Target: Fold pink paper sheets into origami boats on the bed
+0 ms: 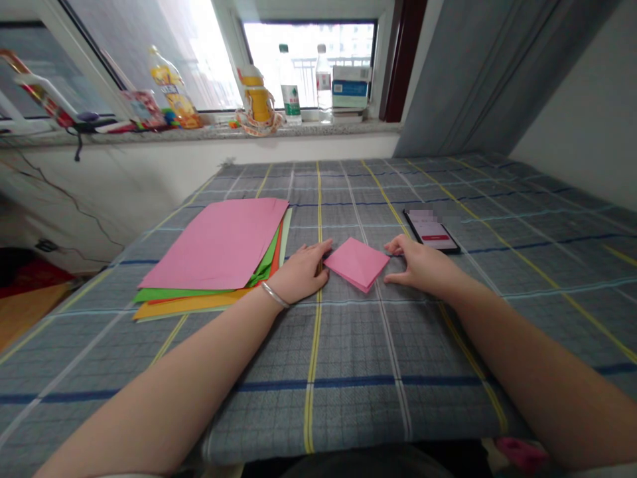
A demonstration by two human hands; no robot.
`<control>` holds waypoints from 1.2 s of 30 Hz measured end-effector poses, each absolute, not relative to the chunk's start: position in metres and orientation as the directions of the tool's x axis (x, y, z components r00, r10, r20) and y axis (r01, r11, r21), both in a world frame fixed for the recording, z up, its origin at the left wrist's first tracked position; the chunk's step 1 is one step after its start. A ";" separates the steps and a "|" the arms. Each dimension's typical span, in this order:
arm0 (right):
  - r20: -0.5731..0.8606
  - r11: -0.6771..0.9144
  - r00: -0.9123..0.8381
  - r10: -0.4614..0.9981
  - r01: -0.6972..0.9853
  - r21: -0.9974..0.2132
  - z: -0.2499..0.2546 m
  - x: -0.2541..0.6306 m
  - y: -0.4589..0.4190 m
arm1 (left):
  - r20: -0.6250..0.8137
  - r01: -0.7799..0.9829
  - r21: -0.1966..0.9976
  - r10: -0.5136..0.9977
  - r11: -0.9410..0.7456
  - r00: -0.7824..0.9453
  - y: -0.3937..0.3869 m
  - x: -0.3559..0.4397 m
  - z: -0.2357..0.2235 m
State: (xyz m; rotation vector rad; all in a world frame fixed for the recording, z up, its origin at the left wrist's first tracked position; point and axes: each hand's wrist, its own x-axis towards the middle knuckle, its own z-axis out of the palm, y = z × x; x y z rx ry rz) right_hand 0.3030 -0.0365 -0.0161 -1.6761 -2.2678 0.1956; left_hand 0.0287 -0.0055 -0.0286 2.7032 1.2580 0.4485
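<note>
Sheets of coloured paper [219,242] lie stacked on your far left, pink on top, with green, orange and yellow edges showing beneath, on the plaid cloth [348,358] that covers the worktop. Behind them, a bottle with yellow contents or wrapping [174,86] stands on the windowsill [213,133]. Just right of the stack, your left hand [302,271] rests palm down, a silver bangle [275,295] at the wrist; its grip is parted, thumb away from the forefinger, at the left corner of the folded pink paper [358,260]. Further back on the sill is a yellow drinking bottle [257,99]. The folded pink paper lies flat between your hands, a diamond with one corner towards you. Your right hand [422,265] has its grip spread beside the right corner, thumb and fingers apart; you cannot tell whether either hand touches the paper. Just beyond that hand, a phone [430,231] lies screen up.
</note>
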 end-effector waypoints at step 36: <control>0.246 0.753 -0.720 0.649 0.562 -0.342 -0.019 0.294 -0.035 | 0.256 0.407 0.221 0.456 -0.886 0.853 -0.018 0.031 -0.017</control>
